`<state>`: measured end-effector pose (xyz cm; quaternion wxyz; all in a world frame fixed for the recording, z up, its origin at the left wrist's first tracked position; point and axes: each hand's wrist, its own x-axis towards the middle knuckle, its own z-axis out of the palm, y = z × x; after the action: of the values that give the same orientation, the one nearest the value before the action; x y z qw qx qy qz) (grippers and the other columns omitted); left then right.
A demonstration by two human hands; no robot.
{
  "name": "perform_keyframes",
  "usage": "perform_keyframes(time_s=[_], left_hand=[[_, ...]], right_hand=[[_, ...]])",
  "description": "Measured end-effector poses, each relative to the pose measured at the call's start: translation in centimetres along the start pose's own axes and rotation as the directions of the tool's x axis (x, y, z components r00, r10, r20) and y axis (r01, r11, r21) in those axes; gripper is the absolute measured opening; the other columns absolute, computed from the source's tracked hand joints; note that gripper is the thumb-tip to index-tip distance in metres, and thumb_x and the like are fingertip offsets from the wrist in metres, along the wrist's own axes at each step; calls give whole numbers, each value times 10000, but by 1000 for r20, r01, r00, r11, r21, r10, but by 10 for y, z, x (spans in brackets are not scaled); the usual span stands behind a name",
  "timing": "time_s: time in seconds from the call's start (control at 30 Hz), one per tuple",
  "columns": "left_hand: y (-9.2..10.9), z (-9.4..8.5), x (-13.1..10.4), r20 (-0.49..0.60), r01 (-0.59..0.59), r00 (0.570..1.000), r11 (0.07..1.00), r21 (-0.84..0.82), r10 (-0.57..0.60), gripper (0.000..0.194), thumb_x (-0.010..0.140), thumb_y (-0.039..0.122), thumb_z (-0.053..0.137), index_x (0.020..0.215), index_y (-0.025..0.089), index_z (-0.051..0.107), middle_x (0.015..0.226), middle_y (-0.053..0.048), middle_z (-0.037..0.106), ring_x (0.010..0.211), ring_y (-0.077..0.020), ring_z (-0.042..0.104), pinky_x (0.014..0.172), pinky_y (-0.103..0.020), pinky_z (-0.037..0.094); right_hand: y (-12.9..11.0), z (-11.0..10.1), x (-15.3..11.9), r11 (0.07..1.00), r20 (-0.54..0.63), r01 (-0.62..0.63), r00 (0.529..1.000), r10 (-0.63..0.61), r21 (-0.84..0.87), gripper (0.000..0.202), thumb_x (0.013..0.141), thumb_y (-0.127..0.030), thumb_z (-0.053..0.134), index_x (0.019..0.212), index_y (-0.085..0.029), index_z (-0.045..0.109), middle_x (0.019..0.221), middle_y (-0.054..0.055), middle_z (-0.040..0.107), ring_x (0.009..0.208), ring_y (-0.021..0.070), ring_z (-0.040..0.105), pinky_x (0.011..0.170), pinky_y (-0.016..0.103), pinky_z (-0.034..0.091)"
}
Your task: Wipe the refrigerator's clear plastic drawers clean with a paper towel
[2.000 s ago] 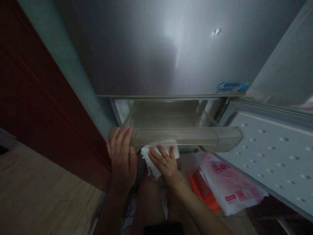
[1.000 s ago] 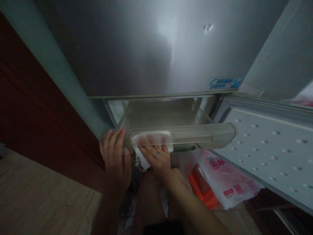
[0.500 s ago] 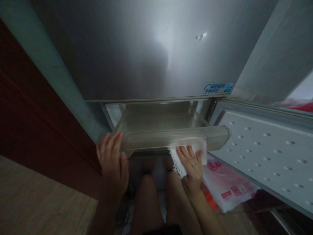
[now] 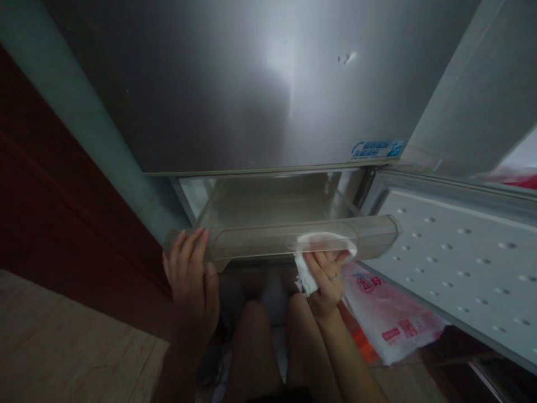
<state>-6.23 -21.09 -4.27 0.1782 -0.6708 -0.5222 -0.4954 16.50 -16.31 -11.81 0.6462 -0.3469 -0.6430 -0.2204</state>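
Down low, a clear plastic drawer (image 4: 289,238) stood pulled out from under the grey fridge door (image 4: 260,89). At the drawer's left front corner the left hand (image 4: 191,280) lay with fingers flat and nearly straight against the plastic, thumb tucked under the edge, gripping nothing else. Toward the drawer's right end the right hand (image 4: 327,277) was curled around a white paper towel (image 4: 312,260), pressing it against the drawer's front face. Just right of the drawer hung the open white door panel (image 4: 457,263), and below the drawer's right end lay a plastic bag (image 4: 390,316).
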Motion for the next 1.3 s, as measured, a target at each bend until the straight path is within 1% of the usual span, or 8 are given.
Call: perform_keyframes(time_s=[0.2,0.3,0.43,0.6,0.73,0.9,1.13,1.3], left_hand=[[0,0,0,-9,-11,1000,1000,-5,11,541,993,199,355,1527,280,327,1480,-120,472,1465,-293,287,1200,-582,149],[0,1,0,-14,-18,1000,1000,-10,18,537,997,201,349,1527,283,327,1483,-117,471,1467,-290,284,1201,-582,147],[0,1,1,-7,-18,1000,1000,-10,18,537,1002,209,342,1532,290,317,1488,-114,465,1471,-285,275,1207,-580,134],[1,0,1,-2,-4,1000,1000,-4,4,544,1001,205,346,1535,299,307,1491,-118,460,1474,-284,268,1201,-579,156],[1,0,1,5,6,1000,1000,1,-6,543,1001,215,345,1535,301,306,1495,-118,455,1476,-294,264,1196,-590,158],[2,-1,0,14,0,1000,1000,-2,0,542,1001,211,344,1536,298,304,1495,-120,454,1476,-291,264,1197,-587,160],[1,0,0,5,-4,1000,1000,-5,4,533,1005,213,339,1533,282,314,1486,-134,460,1477,-287,264,1196,-590,149],[1,0,0,6,-10,1000,1000,-10,10,541,1002,201,349,1535,285,307,1492,-131,455,1473,-288,268,1194,-591,157]], right_hand=[[5,-4,-7,997,93,51,994,-56,62,467,977,-145,447,1430,-242,504,1275,70,699,1339,220,528,1217,481,290],[9,-9,-7,996,127,68,989,-74,53,473,981,-142,434,1440,-246,488,1216,66,729,1295,207,574,1202,480,320],[10,-21,8,992,200,103,973,-116,78,444,982,-134,445,1404,-237,537,1144,68,754,1264,184,596,1176,427,360],[5,-32,35,973,341,184,914,-221,137,329,977,-123,460,1216,-165,681,1111,82,766,1204,175,632,1079,360,435],[-1,-30,35,987,271,122,951,-147,107,362,980,-125,466,1285,-202,645,1146,71,755,1228,178,618,1140,387,371],[-6,-20,19,990,139,1,990,-21,139,461,965,-93,454,1382,-260,562,1231,67,717,1330,233,537,1197,504,294],[-8,-15,-4,987,73,-111,992,103,118,487,940,-59,487,1371,-270,571,1402,16,610,1345,213,522,1217,438,310],[-7,-10,-5,990,2,-70,998,70,120,452,944,-86,503,1358,-248,588,1376,32,631,1312,228,557,1218,452,319]])
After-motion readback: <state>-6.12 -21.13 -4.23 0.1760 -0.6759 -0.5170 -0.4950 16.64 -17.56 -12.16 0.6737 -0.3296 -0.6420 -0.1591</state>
